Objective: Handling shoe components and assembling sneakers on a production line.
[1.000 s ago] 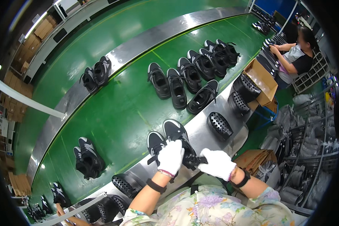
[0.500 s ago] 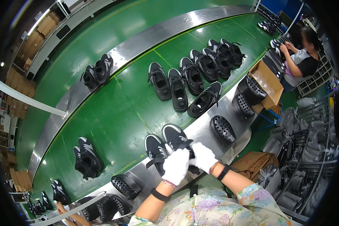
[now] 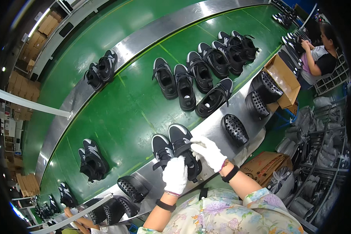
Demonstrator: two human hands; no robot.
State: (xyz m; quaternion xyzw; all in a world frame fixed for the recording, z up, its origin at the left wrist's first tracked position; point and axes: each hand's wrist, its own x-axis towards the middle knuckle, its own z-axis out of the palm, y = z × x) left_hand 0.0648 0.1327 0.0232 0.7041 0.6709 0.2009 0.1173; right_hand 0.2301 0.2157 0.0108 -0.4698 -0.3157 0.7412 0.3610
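Note:
A pair of black shoes with grey toe edges stands side by side on the near edge of the green belt and the metal ledge. My left hand (image 3: 175, 176), in a white knit glove, is closed at the collar of the left shoe (image 3: 161, 146), against the right one; its fingertips are partly hidden. My right hand (image 3: 209, 153), gloved too, has its fingers at the end of the strap (image 3: 182, 149) across the right shoe (image 3: 179, 133). That shoe's opening faces me between my hands.
Black perforated shoe forms (image 3: 234, 130) lie on the metal ledge (image 3: 206, 134) to the right, others (image 3: 133, 188) to the left. Several black shoes (image 3: 202, 72) stand farther along the belt. An open carton (image 3: 283, 78) and a seated person (image 3: 319, 58) are at the far right. Another person's arm (image 3: 80, 220) shows lower left.
My right hand has moved from the right shoe's collar up to its strap. The left hand has shifted slightly left and down, apart from the right. The view has shifted a little.

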